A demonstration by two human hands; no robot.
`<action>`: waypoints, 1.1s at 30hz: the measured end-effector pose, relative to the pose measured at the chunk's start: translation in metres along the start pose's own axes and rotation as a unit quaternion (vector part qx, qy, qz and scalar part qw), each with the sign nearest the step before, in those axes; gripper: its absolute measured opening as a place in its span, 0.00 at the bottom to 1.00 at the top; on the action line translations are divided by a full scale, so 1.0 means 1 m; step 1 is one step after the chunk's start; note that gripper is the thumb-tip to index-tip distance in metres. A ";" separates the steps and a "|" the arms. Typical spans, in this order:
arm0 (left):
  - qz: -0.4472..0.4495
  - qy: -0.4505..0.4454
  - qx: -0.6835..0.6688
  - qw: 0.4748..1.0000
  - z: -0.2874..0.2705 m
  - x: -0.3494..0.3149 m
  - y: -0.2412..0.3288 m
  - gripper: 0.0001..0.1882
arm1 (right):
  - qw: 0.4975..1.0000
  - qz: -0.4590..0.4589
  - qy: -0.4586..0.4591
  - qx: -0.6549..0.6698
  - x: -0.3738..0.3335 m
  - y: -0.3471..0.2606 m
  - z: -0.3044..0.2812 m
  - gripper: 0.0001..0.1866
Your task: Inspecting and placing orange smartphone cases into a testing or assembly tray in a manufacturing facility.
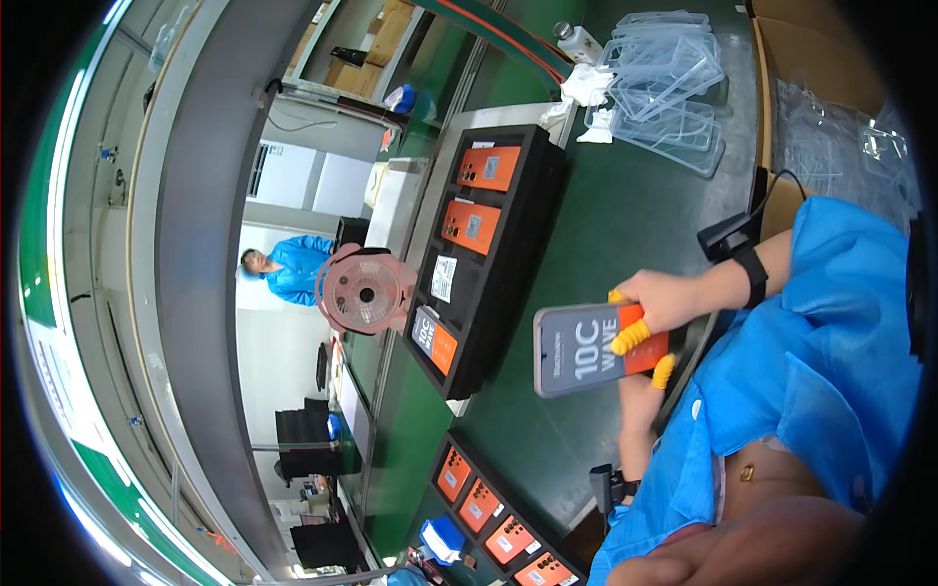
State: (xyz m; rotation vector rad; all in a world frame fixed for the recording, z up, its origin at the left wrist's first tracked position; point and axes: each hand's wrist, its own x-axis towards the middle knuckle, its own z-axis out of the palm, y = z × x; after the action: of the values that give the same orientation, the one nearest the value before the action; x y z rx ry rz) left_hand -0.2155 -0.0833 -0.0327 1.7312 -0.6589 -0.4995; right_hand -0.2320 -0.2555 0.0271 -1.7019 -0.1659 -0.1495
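A flat grey-and-orange packaging box (576, 354), with rounded corners and large pale lettering, is held over the green bench. My right hand (664, 298), higher in the picture, grips the box's orange end, with yellow finger covers on its fingertips. Below it, my left hand (642, 398) holds the box's lower edge; one yellow-covered finger shows, and the others are mostly hidden behind the box. Beside the box lies a long black tray (489, 278) with similar orange and grey boxes in compartments. A second black tray (493, 500) holds several more orange boxes.
Clear plastic covers (669, 83) are piled on the bench (611, 210), next to white wipes (588, 86) and a white bottle (578, 44). A cardboard carton (760, 107) holds more clear plastic. A pink fan (363, 291) stands behind the long tray; another person (298, 271) is farther off.
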 end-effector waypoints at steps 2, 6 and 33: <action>0.070 0.093 -0.041 0.992 0.021 0.007 -0.004 0.24 | 0.999 -0.026 0.018 -0.044 0.000 0.003 0.006 0.24; 0.064 0.160 0.117 0.978 0.015 0.008 0.004 0.10 | 0.992 -0.065 0.105 0.022 -0.001 0.008 0.015 0.21; -0.283 0.093 0.764 0.572 -0.218 0.204 0.093 0.25 | 0.903 -0.025 0.128 -0.409 -0.013 0.048 -0.107 0.12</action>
State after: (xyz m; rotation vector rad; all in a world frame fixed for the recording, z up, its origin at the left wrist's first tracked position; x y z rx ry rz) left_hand 0.0606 -0.0764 0.1129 3.6822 -0.2350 -0.0045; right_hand -0.2352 -0.3680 -0.0079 -2.4925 0.0686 -0.5397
